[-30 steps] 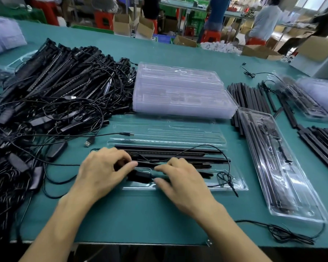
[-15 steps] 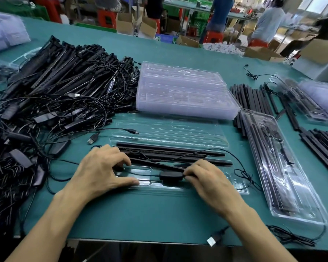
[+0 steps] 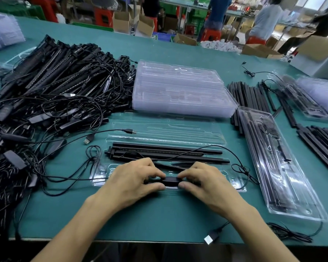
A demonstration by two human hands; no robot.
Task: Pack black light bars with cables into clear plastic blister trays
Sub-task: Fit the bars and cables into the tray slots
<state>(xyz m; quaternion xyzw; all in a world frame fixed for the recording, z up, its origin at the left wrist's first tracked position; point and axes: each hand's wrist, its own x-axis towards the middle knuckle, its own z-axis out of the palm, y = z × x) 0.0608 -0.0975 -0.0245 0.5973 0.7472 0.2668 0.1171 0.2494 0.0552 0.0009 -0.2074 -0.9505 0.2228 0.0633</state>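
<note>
Front edge of the green surface (image 3: 169, 220): a USB plug (image 3: 209, 239) on its lead sits at the rim by the right forearm. A loose cable bundle (image 3: 290, 233) lies off to the right.

Left hand (image 3: 134, 183) and right hand (image 3: 204, 183) are palms down over the near part of the open blister tray (image 3: 241, 188). The black controller box (image 3: 170, 181) is between them. Left fingers (image 3: 155, 172) and thumb pinch its left end, and right fingers (image 3: 187, 173) and thumb pinch its right end. The box is over the tray's near channel; cannot tell if it is seated.

Just beyond the fingertips, the light bars (image 3: 167, 154) lie lengthwise in the tray. A thin cable (image 3: 240, 168) arches over them and is knotted at the tray's right end. The tray's lid half (image 3: 165, 129) lies flat behind the bars, with two more USB plugs (image 3: 129, 131) at its left.

A packed tray (image 3: 278, 167) lies angled on the right. The tangled pile of bars and cables (image 3: 55, 87) fills the left. A stack of empty trays (image 3: 180, 91) sits past the lid, with loose black bars (image 3: 248, 95) on its right.

Far back are cardboard boxes (image 3: 144, 25) and people at other benches.
</note>
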